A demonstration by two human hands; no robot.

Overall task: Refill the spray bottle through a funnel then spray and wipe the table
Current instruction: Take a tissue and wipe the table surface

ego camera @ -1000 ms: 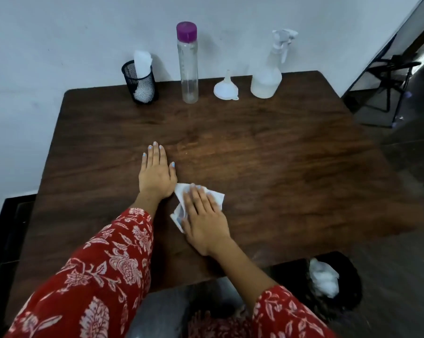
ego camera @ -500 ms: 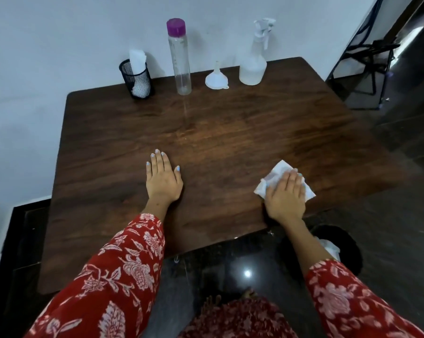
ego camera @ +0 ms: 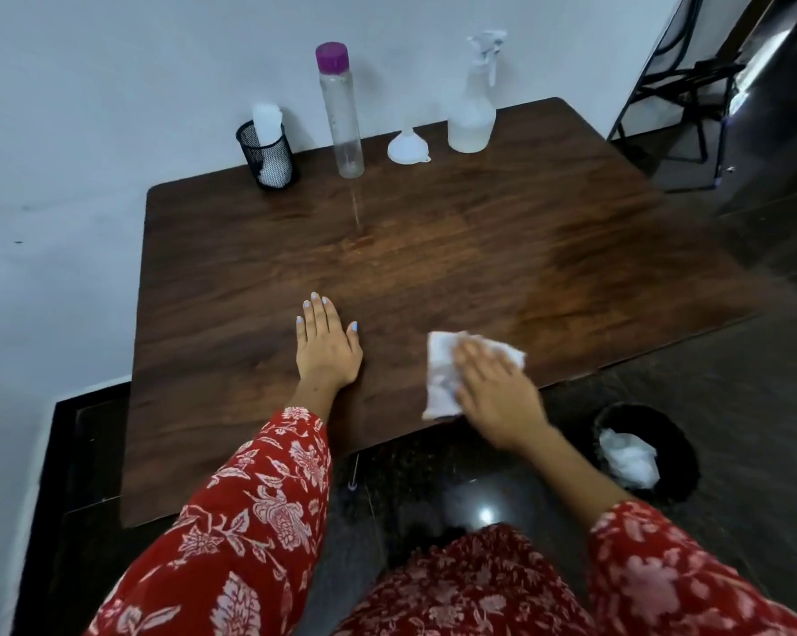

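Observation:
My right hand (ego camera: 495, 390), blurred by motion, presses a white tissue (ego camera: 442, 374) flat against the dark wooden table (ego camera: 479, 250) near its front edge. My left hand (ego camera: 325, 346) rests flat on the table to the left of it, fingers straight. At the back of the table stand a clear spray bottle (ego camera: 474, 103) with a white trigger, a white funnel (ego camera: 408, 146) upside down beside it, and a tall clear bottle (ego camera: 341, 112) with a purple cap.
A black mesh cup (ego camera: 268, 156) holding white tissues stands at the back left by the wall. On the floor to the right sits a black bin (ego camera: 662, 452) with crumpled tissue inside. A folding chair frame (ego camera: 690, 89) stands at the far right.
My right hand swept the tissue from beside the left hand out to the right, and now comes back left along the front edge. My left hand has stayed flat in place.

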